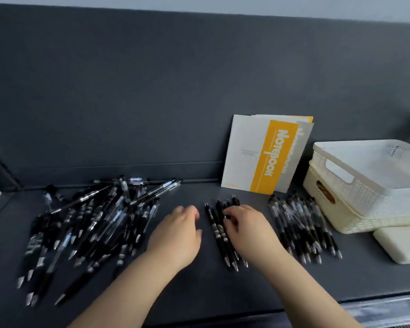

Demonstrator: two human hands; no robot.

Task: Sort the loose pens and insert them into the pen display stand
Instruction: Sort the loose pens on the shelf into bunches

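Blur smears the fingertips of the left hand [178, 235] and the near tips of the loose pen pile [88, 228]. The right hand [249, 229] covers part of the small pen bundle [217, 230]. We lose the stacked baskets [355, 185] past the right edge, and the notebook [253, 155] small print is unreadable.

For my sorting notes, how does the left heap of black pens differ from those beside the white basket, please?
The left heap of black pens is bigger and crisscrossed; the black pens beside the white lattice basket lie roughly parallel. The heap includes clear-barrelled pens; the basket-side pens look alike. Both lie on the dark surface.
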